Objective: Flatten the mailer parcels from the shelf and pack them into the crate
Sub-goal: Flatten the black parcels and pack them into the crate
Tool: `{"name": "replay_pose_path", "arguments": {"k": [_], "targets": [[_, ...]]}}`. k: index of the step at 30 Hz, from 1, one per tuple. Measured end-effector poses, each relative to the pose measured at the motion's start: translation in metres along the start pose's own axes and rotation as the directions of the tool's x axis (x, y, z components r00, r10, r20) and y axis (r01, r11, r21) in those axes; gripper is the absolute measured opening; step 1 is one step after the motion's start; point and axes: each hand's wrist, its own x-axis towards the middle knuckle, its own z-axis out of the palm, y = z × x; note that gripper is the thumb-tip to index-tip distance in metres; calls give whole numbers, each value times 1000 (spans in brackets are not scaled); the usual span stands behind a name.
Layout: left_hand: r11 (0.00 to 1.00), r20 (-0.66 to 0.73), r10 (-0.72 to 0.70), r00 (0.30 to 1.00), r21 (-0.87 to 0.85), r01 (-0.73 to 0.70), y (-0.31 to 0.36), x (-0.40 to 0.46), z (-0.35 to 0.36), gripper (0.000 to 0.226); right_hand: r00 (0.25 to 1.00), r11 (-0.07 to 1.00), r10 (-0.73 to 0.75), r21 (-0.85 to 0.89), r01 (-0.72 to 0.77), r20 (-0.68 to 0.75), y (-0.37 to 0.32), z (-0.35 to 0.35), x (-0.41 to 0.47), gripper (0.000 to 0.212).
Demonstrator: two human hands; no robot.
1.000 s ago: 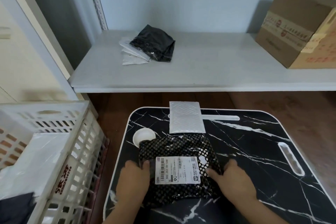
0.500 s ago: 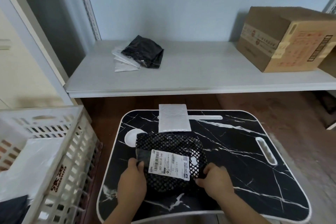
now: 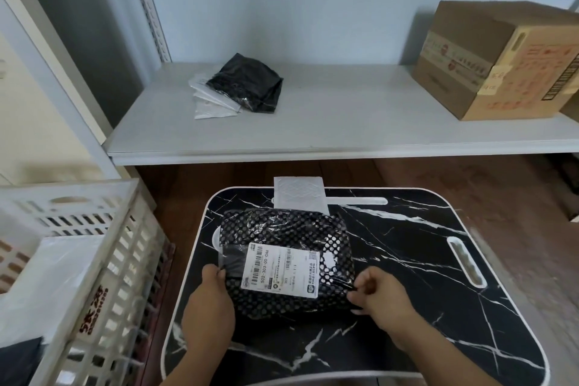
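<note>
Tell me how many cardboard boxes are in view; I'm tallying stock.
1 for certain: the cardboard box at the right end of the shelf. A brown corner beside it may be a second, mostly out of frame.

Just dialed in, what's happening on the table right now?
A person grips a black polka-dot mailer at both ends, left hand and right hand, on the black marble-look table. A white padded mailer lies behind it. More mailers wait on the shelf; the crate stands to the left.
</note>
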Motion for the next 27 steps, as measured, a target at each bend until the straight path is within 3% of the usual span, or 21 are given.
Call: {"name": "replay_pose_path", "arguments": {"k": [6, 9, 12, 14, 16, 18, 20, 22, 27], "targets": [[999, 29, -18, 999, 33, 17, -17, 8, 9, 21, 999, 1000, -4, -27, 5, 39, -1, 3, 10, 30], [996, 74, 2, 997, 91, -8, -21, 11, 10, 23, 996, 950, -33, -311, 6, -84, -4, 2, 17, 30], [985, 95, -21, 995, 175, 4, -19, 16, 5, 35, 960, 887, -216, -447, 117, -178, -15, 14, 19, 18], [977, 62, -8, 998, 215, -5, -17, 20, 4, 35, 914, 738, -401, -614, 281, -63, -19, 27, 17, 36], [967, 44, 10, 999, 253, -21, -15, 23, 4, 33, 860, 498, -497, -772, 394, 119, -18, 47, 14, 64], [931, -11, 171, 985, 330, -158, -21, 26, 11, 42, 824, 288, -518, -861, 419, 228, -7, 63, 15, 68], [859, 44, 359, 932, 375, -349, -25, 28, 23, 48, 841, 253, -484, -882, 398, 241, 4, 74, 17, 67], [776, 179, 451, 874, 405, -484, -31, 29, 36, 56, 842, 244, -475, -881, 404, 255, 13, 81, 19, 65], [743, 281, 449, 848, 411, -529, -46, 30, 58, 63, 819, 188, -500, -887, 421, 282, 22, 87, 23, 64]]}}
